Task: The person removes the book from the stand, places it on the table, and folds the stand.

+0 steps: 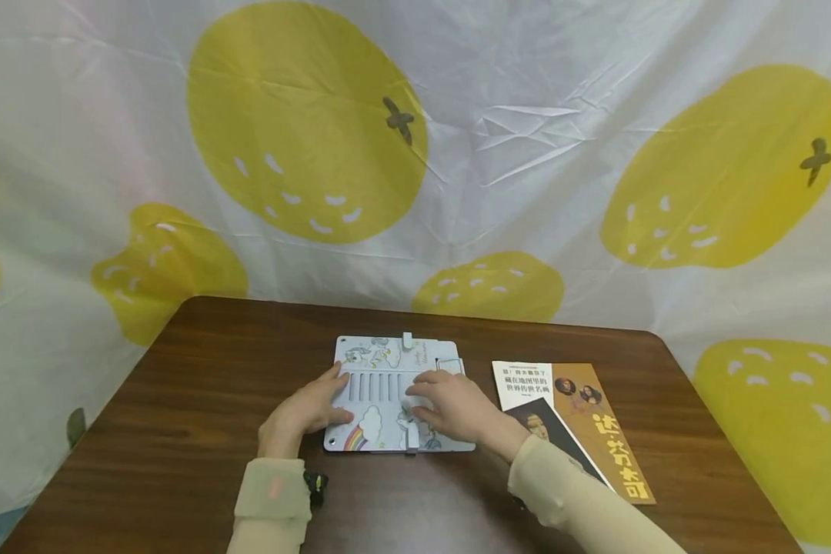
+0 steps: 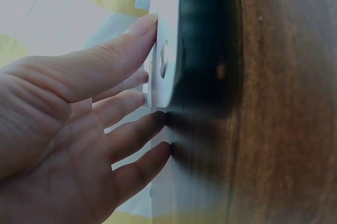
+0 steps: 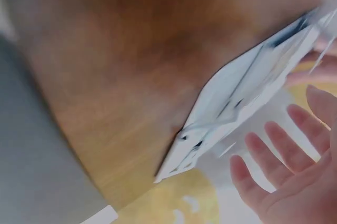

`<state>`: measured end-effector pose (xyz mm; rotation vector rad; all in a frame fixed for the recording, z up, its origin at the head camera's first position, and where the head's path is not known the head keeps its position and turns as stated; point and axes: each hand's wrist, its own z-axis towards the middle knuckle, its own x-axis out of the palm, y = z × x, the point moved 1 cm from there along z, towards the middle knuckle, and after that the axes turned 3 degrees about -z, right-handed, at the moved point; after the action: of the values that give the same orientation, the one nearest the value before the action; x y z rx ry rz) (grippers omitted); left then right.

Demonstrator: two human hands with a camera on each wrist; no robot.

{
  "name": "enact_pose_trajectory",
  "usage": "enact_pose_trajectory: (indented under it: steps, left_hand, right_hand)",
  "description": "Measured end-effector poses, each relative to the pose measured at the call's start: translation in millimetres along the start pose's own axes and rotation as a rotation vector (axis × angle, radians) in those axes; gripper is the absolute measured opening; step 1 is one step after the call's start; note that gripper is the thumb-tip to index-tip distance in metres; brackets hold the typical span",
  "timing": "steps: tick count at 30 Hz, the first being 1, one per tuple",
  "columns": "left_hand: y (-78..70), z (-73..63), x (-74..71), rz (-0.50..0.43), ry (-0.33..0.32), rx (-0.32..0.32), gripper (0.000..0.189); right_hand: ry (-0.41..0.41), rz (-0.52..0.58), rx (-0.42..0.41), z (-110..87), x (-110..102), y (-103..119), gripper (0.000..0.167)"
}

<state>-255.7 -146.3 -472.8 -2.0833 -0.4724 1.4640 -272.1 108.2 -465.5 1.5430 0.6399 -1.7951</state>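
A flat white book stand (image 1: 375, 387) with unicorn and rainbow drawings, a row of slots and small white clips (image 1: 412, 438) lies on the table. At its left edge is my left hand (image 1: 301, 412); in the left wrist view the thumb rests on the stand's corner (image 2: 164, 84), with the other fingers extended beside and below it. My right hand (image 1: 460, 404) is over the right part of the stand. The right wrist view shows its fingers loosely spread and apart from the stand's panel (image 3: 226, 97). A thin frame-like piece (image 1: 450, 362) shows at the upper right edge.
To the right, a brown, white and black book (image 1: 605, 431) with printed characters lies on the brown wooden table (image 1: 215, 369). Behind the table hangs a white cloth (image 1: 498, 177) with yellow fruit prints.
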Motion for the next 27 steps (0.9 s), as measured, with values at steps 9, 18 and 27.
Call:
enact_pose_trajectory:
  steps: [9,18,27]
  left_hand:
    - [-1.2,0.4,-0.3,-0.002,0.001,0.004,0.070]
    - [-0.6,-2.8,0.0,0.011,-0.013,0.051,0.068]
    - [-2.6,-6.7,0.1,0.033,-0.018,0.096,0.065]
  right_hand:
    - [0.060,0.040,-0.053,-19.9,-4,25,0.035]
    - [0.087,0.108,-0.035,-16.4,-7,28,0.026]
    - [0.105,0.139,-0.015,-16.1,-6,29,0.024]
